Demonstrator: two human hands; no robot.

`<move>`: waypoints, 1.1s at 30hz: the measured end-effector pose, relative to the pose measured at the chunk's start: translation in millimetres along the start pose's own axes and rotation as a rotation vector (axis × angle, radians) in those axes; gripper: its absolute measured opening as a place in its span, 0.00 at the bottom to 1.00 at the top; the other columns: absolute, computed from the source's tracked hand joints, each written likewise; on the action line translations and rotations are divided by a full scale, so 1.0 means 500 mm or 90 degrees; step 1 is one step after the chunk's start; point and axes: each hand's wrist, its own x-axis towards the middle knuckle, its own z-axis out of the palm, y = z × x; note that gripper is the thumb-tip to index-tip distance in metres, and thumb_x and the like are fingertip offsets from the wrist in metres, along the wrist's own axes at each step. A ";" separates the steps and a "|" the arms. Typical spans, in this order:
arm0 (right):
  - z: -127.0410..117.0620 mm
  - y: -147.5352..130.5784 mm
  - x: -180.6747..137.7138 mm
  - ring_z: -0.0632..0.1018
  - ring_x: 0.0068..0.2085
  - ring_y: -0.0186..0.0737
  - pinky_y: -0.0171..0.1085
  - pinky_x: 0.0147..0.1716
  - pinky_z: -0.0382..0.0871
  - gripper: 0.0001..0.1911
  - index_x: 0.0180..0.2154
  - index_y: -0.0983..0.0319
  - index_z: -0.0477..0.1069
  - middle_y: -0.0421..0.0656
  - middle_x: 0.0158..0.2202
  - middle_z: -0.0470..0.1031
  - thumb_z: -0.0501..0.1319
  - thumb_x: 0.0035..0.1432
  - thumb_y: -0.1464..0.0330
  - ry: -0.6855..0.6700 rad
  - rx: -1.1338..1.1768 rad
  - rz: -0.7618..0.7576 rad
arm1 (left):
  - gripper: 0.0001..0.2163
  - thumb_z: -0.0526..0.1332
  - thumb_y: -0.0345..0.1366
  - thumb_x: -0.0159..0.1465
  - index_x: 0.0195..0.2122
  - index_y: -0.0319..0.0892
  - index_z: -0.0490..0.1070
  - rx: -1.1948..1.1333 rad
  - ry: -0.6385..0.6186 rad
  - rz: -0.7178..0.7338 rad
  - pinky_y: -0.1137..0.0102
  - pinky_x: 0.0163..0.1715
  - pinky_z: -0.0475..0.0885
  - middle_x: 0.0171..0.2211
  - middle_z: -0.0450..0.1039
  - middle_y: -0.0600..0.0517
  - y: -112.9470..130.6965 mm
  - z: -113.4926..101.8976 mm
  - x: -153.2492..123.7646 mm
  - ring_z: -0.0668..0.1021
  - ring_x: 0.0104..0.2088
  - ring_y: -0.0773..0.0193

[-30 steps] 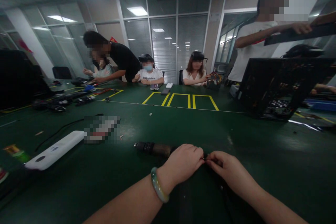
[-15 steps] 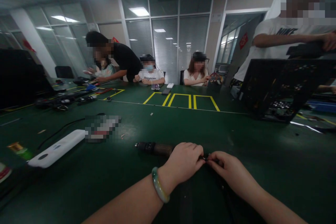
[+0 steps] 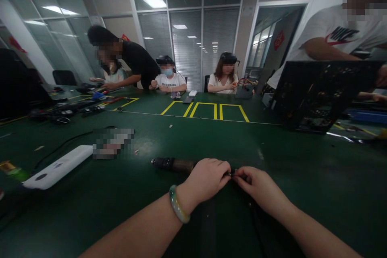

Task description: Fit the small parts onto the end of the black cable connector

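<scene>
A dark electric screwdriver [image 3: 172, 164] lies across the green table, its metal-tipped nose pointing left. My left hand [image 3: 208, 177], with a jade-coloured bangle on the wrist, is closed around the rear of the tool and hides most of it. Right beside it, my right hand [image 3: 261, 185] pinches the end of a black cable [image 3: 255, 219] between thumb and fingers. The fingertips of both hands nearly meet at the tool's tail, where a small shiny piece shows. Whether the cable end is seated in the tool cannot be made out.
To the left lie a long white device [image 3: 60, 167] and a green-and-gold bottle [image 3: 13, 171]. An open black computer case [image 3: 320, 100] stands at the right, a person in white behind it. Other people sit or lean at the far side, beyond yellow tape outlines [image 3: 204, 105].
The whole view has shifted slightly. My hands keep the same hold at the tool's tail, with a small gap now showing between the fingertips. The person at right has leaned lower behind the case.
</scene>
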 end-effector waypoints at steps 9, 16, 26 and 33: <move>-0.007 -0.010 0.000 0.76 0.34 0.37 0.33 0.31 0.65 0.08 0.36 0.55 0.75 0.37 0.34 0.77 0.58 0.61 0.65 -0.004 0.002 -0.002 | 0.05 0.60 0.37 0.66 0.39 0.42 0.69 -0.002 -0.001 0.006 0.64 0.43 0.69 0.37 0.74 0.52 -0.002 0.003 0.001 0.76 0.40 0.60; -0.004 -0.001 -0.001 0.76 0.33 0.38 0.33 0.30 0.65 0.08 0.37 0.57 0.75 0.39 0.34 0.77 0.57 0.61 0.65 -0.005 0.000 0.002 | 0.04 0.58 0.33 0.66 0.41 0.43 0.70 -0.013 -0.005 0.014 0.65 0.45 0.68 0.38 0.74 0.52 0.001 -0.006 0.000 0.76 0.41 0.61; -0.003 -0.002 0.000 0.75 0.32 0.38 0.33 0.30 0.64 0.08 0.35 0.58 0.74 0.39 0.33 0.77 0.57 0.60 0.66 0.007 -0.006 -0.005 | 0.04 0.60 0.35 0.65 0.40 0.42 0.69 -0.019 -0.006 -0.006 0.63 0.44 0.68 0.38 0.73 0.53 0.001 0.000 -0.001 0.75 0.41 0.61; 0.000 -0.003 0.002 0.76 0.33 0.38 0.33 0.30 0.64 0.08 0.35 0.59 0.74 0.40 0.33 0.78 0.57 0.60 0.66 0.005 -0.010 -0.005 | 0.06 0.61 0.34 0.64 0.42 0.43 0.69 -0.031 0.006 0.013 0.63 0.47 0.68 0.41 0.74 0.52 0.002 -0.003 0.000 0.75 0.43 0.60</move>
